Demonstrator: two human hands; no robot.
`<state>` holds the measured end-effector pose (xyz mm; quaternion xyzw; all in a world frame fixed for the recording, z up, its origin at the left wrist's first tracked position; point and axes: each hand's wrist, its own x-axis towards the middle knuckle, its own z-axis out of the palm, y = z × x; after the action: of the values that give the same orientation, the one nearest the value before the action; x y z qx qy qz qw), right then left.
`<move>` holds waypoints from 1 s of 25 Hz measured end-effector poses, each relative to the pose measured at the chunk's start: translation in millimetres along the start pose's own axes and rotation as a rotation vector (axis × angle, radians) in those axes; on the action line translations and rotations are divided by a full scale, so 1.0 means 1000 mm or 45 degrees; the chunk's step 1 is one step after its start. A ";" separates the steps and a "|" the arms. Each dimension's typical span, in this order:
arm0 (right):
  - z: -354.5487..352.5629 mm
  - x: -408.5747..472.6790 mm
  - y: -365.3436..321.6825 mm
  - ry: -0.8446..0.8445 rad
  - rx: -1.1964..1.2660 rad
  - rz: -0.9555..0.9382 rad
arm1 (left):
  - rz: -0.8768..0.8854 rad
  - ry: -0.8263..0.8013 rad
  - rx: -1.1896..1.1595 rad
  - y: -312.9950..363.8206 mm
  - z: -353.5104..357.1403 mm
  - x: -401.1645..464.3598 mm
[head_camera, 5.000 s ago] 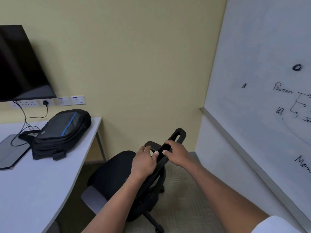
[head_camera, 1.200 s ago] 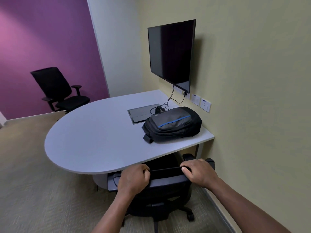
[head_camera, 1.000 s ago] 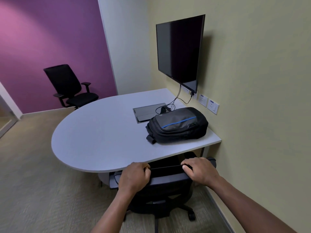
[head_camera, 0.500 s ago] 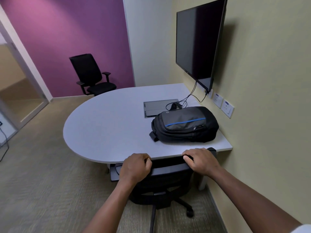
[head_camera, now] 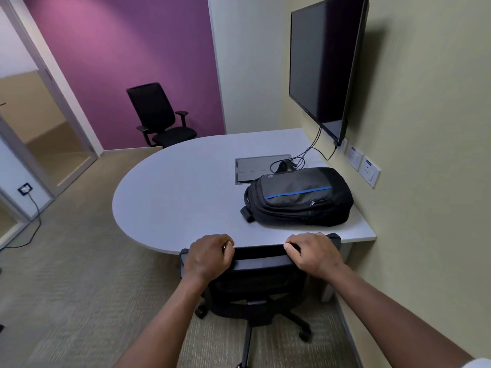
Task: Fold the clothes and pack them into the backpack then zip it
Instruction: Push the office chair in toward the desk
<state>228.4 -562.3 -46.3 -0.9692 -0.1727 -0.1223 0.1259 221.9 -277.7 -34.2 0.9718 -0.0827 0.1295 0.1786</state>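
Left hand [head_camera: 208, 257] and right hand [head_camera: 313, 252] both grip the top of a black office chair [head_camera: 256, 282] tucked at the desk edge [head_camera: 159, 240], the zipped backpack [head_camera: 299, 197] lying just beyond them; no clothes show, so packing may stall

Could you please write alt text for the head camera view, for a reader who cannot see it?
Both hands, left hand and right hand, grip the backrest of a black office chair at a rounded grey table, where a closed black backpack lies.
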 end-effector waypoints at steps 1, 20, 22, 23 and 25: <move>0.000 0.001 0.001 0.007 -0.008 0.003 | 0.001 -0.004 -0.004 0.000 0.000 0.004; -0.003 0.018 0.050 0.006 -0.126 0.046 | -0.008 -0.166 -0.034 0.026 0.029 0.059; -0.006 0.018 0.056 -0.002 -0.110 0.042 | 0.023 -0.155 -0.045 0.032 0.031 0.056; -0.007 0.019 0.059 -0.006 -0.110 0.042 | 0.034 -0.152 -0.043 0.034 0.031 0.055; -0.008 0.019 0.060 -0.005 -0.110 0.037 | 0.035 -0.132 -0.044 0.033 0.032 0.056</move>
<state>266.4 -613.1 -45.2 -0.9764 -0.1535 -0.1258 0.0854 275.3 -326.8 -36.5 0.9728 -0.1074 0.0802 0.1889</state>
